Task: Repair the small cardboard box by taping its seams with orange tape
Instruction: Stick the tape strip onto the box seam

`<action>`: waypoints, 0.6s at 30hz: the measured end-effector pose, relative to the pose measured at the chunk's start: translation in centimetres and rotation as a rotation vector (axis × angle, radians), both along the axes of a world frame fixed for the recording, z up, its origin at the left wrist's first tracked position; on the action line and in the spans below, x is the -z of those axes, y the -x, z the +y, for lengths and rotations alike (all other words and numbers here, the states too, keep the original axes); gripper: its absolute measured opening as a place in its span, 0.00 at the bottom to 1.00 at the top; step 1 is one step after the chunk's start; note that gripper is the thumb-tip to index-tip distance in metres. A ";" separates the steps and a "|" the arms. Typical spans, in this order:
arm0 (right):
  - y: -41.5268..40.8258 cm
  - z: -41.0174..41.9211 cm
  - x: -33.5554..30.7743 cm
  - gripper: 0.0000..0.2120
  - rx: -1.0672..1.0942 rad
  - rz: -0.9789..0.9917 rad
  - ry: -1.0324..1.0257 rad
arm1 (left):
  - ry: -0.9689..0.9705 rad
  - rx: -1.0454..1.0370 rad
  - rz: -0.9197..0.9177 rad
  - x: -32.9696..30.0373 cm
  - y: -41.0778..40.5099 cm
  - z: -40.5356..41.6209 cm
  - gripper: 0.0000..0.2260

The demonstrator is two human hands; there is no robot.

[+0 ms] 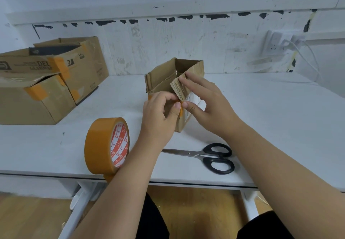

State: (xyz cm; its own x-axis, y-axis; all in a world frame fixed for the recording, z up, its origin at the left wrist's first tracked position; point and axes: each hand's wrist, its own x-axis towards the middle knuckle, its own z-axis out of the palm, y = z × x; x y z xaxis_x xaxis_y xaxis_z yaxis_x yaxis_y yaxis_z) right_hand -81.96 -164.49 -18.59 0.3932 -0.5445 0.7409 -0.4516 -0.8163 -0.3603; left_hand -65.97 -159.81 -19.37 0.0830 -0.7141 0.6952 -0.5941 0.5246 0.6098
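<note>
The small cardboard box (164, 74) stands open-topped on the white table, its flaps up. A strip of orange tape (181, 111) runs down its near corner. My left hand (158, 115) presses its thumb on that strip, fingers curled against the box's left face. My right hand (203, 98) holds the near right flap, thumb at the corner beside the tape and fingers spread over the flap. The orange tape roll (106, 145) stands on edge near the table's front edge, left of my left forearm.
Black-handled scissors (209, 155) lie closed on the table (280, 126) between my forearms. Two larger cardboard boxes (37, 93) patched with orange tape sit at the left. A wall socket with white cables (285, 46) is at the back right.
</note>
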 end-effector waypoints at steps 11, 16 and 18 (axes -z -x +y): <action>0.2 0.0 -0.1 0.23 -0.043 0.016 -0.007 | -0.020 0.019 0.050 0.1 -0.1 0.2 0.05; 0.0 0.3 -0.2 0.24 0.000 -0.025 -0.014 | -0.034 -0.002 0.047 -0.1 -0.1 0.1 0.07; 0.0 0.2 -0.1 0.24 -0.004 -0.024 -0.018 | -0.052 0.004 0.053 0.0 -0.2 0.1 0.08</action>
